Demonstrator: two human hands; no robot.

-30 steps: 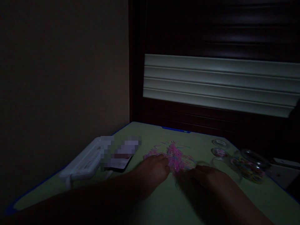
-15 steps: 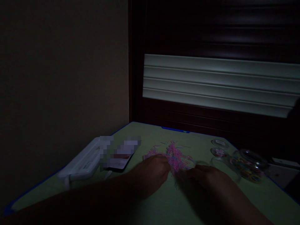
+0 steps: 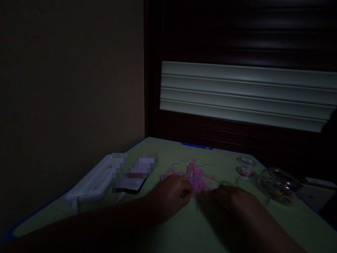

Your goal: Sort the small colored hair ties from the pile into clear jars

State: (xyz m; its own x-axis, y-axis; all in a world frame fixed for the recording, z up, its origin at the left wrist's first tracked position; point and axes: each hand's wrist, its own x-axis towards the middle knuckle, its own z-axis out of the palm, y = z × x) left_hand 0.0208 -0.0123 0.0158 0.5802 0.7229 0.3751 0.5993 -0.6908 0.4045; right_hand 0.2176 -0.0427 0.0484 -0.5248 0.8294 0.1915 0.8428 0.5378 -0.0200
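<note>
A loose pile of thin pink bands [image 3: 196,175], with a few blue and pale ones mixed in, lies on the pale green table [image 3: 173,233]. They look like small elastic bands, though the light is dim. My left hand [image 3: 175,193] is closed at the pile's near left edge, thumb and fingers pinched together. Opposite it, my right hand [image 3: 233,198] is also closed, its fingertips low over the near right edge of the pile. Whatever sits between the fingers of either hand is too dark and small to make out.
To the right stands a clear jar [image 3: 279,188] of coloured hair ties, beside a small round container [image 3: 244,171] and a clear lid [image 3: 246,161]. On the left lie a long white device [image 3: 91,184] and a partly blurred packet [image 3: 135,183]. A wall [image 3: 73,88] borders the left side.
My left hand has turned slightly, so a dark gap between its thumb and fingers now shows. My right hand has barely moved, and the pile looks the same.
</note>
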